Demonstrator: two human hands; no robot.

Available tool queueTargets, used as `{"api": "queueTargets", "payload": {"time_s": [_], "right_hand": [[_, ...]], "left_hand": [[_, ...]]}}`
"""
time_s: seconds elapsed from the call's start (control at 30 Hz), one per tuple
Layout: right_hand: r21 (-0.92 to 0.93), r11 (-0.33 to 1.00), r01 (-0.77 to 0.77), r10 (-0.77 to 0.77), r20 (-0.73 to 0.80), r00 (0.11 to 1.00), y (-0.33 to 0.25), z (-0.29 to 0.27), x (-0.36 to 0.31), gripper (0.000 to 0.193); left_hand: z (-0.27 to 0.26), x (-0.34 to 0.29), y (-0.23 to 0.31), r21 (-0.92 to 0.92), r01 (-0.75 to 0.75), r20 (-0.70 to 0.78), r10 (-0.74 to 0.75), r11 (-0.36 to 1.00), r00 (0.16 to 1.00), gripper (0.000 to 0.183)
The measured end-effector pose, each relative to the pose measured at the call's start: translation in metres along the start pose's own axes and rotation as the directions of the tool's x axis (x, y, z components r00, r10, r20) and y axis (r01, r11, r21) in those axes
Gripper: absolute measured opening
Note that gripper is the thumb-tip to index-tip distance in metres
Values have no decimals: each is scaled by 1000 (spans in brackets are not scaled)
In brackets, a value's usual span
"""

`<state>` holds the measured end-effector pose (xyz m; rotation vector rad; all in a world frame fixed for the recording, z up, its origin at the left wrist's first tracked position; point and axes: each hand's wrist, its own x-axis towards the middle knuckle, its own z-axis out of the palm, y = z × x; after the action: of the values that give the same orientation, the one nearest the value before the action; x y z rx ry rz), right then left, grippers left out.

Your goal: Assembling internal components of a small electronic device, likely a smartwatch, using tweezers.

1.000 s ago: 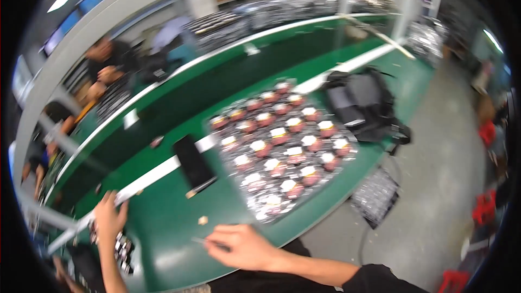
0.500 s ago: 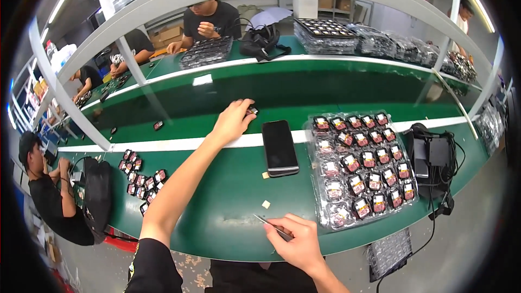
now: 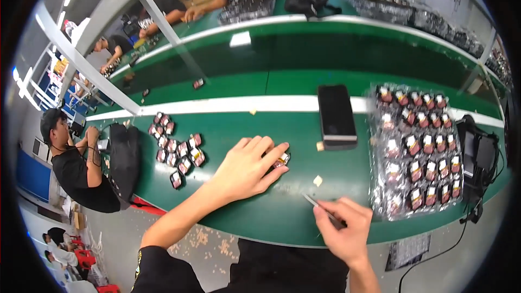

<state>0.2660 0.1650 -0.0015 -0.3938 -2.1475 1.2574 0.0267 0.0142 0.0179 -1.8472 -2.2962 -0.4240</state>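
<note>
My left hand (image 3: 251, 165) is closed at the middle of the green bench, thumb and fingers around a small black part (image 3: 281, 159) with a white, yellow and reddish face. In my right hand (image 3: 347, 225), near the front edge, is a thin pointed metal tool (image 3: 310, 200); its tip points up and left. A small yellowish piece (image 3: 318, 180) lies just beyond that tip. Left of my left hand is a loose group of similar black parts (image 3: 171, 146). To the right, a clear plastic tray (image 3: 380, 154) holds rows of them, its left column showing no black parts.
A black phone (image 3: 337, 114) lies between my hands and the tray. Black devices with cables (image 3: 480, 146) sit at the far right. A white rail (image 3: 228, 104) runs along a green conveyor strip (image 3: 293, 82). A co-worker (image 3: 81, 157) sits at left beside a black bag (image 3: 124, 154).
My left hand has come back from the conveyor strip to the bench, bringing a small black part. My right hand still holds the metal tool. The whole view has shifted.
</note>
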Motion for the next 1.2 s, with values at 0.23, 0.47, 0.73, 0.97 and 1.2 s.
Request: {"api": "queueTargets", "payload": {"time_s": [0.23, 0.47, 0.73, 0.97, 1.2], "right_hand": [[-4, 998, -68, 68, -31, 997, 1, 4, 5, 14], [-14, 997, -72, 72, -16, 997, 4, 10, 3, 14], [107, 986, -130, 126, 46, 991, 10, 1, 1, 16], [-20, 998, -57, 59, 117, 991, 11, 7, 9, 12], [-61, 998, -14, 22, 145, 989, 12, 12, 9, 13]], "left_hand": [[-11, -12, -15, -281, 32, 74, -12, 959, 997, 78], [3, -17, -28, -441, 65, 94, -26, 895, 995, 57], [6, -23, 4, -605, 14, 154, 100, 796, 983, 60], [10, -19, 5, -584, 13, 191, 122, 812, 974, 61], [13, -19, 3, -585, -8, 170, 132, 811, 976, 65]]}}
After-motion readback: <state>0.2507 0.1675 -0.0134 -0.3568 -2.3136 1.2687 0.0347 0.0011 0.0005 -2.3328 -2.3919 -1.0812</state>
